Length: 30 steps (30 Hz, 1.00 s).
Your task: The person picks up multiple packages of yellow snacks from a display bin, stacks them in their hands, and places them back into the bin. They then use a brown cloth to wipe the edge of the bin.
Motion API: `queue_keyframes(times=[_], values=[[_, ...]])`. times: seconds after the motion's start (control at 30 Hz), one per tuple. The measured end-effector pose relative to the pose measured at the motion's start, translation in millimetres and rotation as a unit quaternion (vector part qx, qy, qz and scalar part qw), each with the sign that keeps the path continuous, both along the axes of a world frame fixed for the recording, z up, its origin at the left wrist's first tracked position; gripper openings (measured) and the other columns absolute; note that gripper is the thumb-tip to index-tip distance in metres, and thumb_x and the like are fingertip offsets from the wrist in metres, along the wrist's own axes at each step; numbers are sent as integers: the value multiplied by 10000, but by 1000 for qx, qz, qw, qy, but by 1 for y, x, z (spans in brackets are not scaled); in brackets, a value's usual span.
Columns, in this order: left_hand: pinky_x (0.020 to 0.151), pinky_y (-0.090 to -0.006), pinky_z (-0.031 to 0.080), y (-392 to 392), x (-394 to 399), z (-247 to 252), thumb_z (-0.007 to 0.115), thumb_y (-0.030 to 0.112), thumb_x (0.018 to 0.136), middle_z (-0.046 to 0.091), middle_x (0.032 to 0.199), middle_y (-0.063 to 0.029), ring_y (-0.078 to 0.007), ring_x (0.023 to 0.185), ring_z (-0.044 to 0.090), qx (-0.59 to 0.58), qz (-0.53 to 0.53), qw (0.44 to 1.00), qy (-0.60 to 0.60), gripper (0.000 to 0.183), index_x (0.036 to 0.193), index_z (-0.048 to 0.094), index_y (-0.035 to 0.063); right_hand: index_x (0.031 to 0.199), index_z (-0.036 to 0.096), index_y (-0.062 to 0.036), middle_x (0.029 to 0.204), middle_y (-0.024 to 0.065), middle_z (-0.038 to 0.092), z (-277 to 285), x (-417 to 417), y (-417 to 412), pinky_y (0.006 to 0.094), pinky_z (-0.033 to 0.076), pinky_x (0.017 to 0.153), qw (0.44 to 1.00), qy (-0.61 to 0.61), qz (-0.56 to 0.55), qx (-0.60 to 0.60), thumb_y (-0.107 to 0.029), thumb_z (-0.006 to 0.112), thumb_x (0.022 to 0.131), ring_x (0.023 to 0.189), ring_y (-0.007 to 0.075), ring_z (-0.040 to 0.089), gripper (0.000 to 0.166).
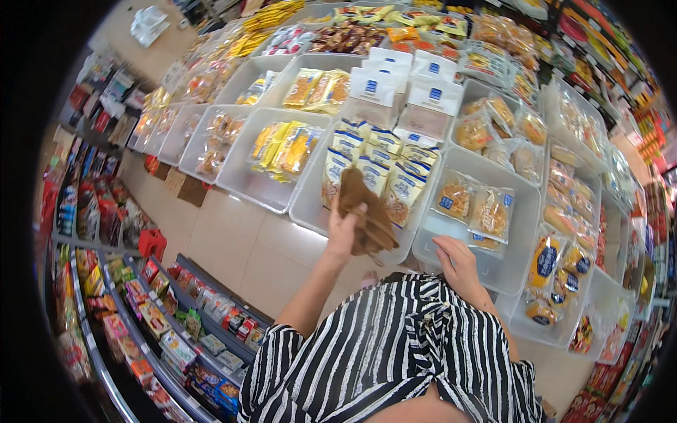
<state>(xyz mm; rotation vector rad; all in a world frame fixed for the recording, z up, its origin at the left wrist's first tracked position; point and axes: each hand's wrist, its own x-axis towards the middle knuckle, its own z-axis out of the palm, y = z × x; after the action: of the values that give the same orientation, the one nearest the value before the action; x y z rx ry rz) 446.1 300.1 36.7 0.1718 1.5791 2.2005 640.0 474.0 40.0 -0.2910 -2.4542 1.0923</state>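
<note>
My left hand [345, 224] grips a folded brown cloth [365, 217] over the near part of a clear plastic bin [312, 214]. White-and-blue snack packets [376, 172] stand in rows in that bin, and the cloth hides part of them. At the near edge of the neighbouring bin [521, 211], my right hand [459, 261] holds nothing, its fingers slightly bent. Whether it touches the rim I cannot tell. Wrapped round pastries [491, 214] lie in this second bin, beyond my right hand.
Bins of yellow-wrapped snacks [288, 150] extend to the left. White pouches [428, 98] stand upright behind the blue-and-white packets. Packaged cakes [545, 259] fill a bin at right. Shelves of boxed goods [177, 349] stand at lower left, beside the tiled floor [254, 238].
</note>
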Motion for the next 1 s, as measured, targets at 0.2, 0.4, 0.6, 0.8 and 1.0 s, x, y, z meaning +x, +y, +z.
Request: queue_keyframes(times=[0.2, 0.4, 0.6, 0.8, 1.0], values=[[847, -304, 436, -50, -68, 33, 653, 197, 828, 558, 1069, -63, -154, 959, 531, -31, 116, 991, 52, 435, 1186, 479, 23, 989, 633, -42, 968, 127, 632, -21, 10, 7, 343, 490, 761, 999, -7, 30, -23, -68, 589, 827, 898, 293, 609, 170], [797, -321, 446, -64, -143, -16, 642, 255, 800, 609, 965, -108, -184, 925, 569, -271, 138, 943, 138, 414, 1116, 529, 13, 975, 633, -39, 964, 131, 629, -25, 7, 9, 336, 495, 743, 999, -10, 31, -43, -70, 578, 833, 871, 298, 615, 155], [833, -350, 439, -75, -164, -60, 640, 277, 798, 603, 1037, -168, -265, 972, 573, -371, 167, 896, 179, 485, 1164, 500, -9, 967, 631, -39, 954, 122, 629, -24, 5, 7, 331, 495, 712, 999, -1, 8, -40, -71, 576, 834, 837, 295, 617, 148], [857, -305, 442, -61, -138, -17, 608, 175, 780, 571, 1095, -123, -190, 984, 553, -206, 179, 958, 87, 554, 1270, 433, -15, 973, 635, -41, 917, 122, 637, -24, 6, 8, 333, 496, 692, 999, -10, -7, -33, -86, 575, 840, 811, 297, 617, 153], [945, -326, 386, -63, -138, -34, 566, 197, 817, 519, 1196, -157, -251, 1102, 502, -257, 192, 921, 219, 533, 1292, 440, -9, 974, 643, -34, 888, 134, 646, -23, 7, 5, 314, 495, 682, 1000, -10, -9, -2, -75, 576, 841, 786, 282, 629, 155]])
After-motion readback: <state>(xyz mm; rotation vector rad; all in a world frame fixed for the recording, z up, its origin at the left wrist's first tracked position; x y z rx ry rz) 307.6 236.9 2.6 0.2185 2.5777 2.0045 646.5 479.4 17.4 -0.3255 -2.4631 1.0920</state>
